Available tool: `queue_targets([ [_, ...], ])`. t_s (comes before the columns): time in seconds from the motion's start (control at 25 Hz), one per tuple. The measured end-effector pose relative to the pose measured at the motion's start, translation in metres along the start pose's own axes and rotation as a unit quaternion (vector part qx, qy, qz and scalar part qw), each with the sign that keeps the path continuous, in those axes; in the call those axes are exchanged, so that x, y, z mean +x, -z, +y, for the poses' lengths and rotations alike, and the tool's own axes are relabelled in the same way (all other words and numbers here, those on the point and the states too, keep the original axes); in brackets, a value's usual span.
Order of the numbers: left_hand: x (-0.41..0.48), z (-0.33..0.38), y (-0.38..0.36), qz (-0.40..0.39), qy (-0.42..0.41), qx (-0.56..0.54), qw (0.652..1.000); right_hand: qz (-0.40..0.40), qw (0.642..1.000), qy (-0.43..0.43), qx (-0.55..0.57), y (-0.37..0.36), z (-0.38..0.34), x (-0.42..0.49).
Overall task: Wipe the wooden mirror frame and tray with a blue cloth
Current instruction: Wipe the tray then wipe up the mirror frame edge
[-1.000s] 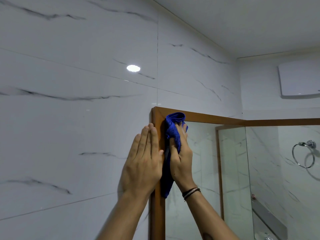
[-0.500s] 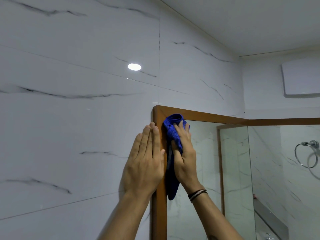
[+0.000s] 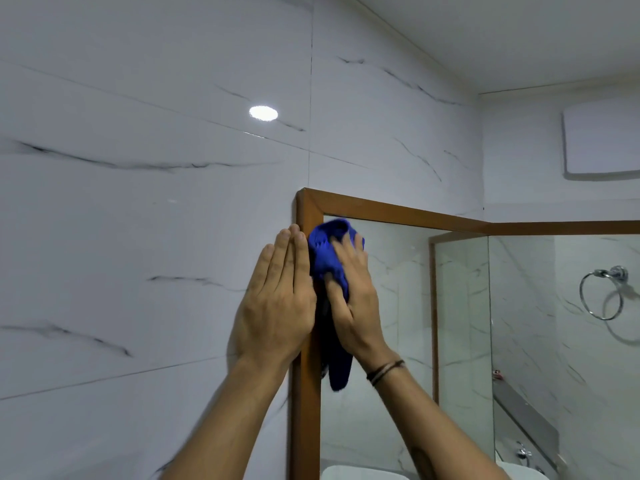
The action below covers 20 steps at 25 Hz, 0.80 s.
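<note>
- Marble wall (image 3: 138, 237): left hand (image 3: 277, 299) lies flat, fingers together.
- Right hand (image 3: 353, 299) presses blue cloth (image 3: 327, 258) against wooden mirror frame (image 3: 306, 393), near its top corner.
- Risk (my guess): the loose tail smears the glass (image 3: 398, 341); tray unseen.

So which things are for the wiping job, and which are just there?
For the job:
- blue cloth, held by the right hand
- wooden mirror frame
- left hand, flat on the white marble-look wall

Just there:
- round chrome towel ring
- white box high on the wall
- chrome tap
</note>
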<state>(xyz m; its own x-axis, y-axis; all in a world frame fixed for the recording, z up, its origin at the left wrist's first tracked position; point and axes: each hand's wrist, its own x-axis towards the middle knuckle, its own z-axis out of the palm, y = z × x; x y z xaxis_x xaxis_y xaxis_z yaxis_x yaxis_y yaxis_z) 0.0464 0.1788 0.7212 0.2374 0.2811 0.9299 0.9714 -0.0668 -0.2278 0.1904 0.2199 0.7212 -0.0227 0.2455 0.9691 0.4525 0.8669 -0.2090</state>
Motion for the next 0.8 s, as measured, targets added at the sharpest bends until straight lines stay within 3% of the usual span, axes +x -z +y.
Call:
queue_targets([
  [0.16,-0.001,0.000,-0.006,0.017,0.001,-0.013,1.000,0.041,0.999,0.000,-0.009,-0.016,0.011,-0.017],
  [0.36,0.000,0.001,-0.004,0.095,0.009,-0.003,0.995,0.005,0.999,0.013,-0.044,-0.027,0.035,-0.125],
  [0.64,-0.001,0.001,-0.004,0.080,0.013,0.010,0.997,0.030,0.997,0.026,-0.060,-0.006,0.018,0.007],
  [0.8,-0.002,0.002,-0.007,0.082,0.007,0.014,0.997,0.033,0.997,0.030,-0.069,-0.021,0.034,-0.057],
])
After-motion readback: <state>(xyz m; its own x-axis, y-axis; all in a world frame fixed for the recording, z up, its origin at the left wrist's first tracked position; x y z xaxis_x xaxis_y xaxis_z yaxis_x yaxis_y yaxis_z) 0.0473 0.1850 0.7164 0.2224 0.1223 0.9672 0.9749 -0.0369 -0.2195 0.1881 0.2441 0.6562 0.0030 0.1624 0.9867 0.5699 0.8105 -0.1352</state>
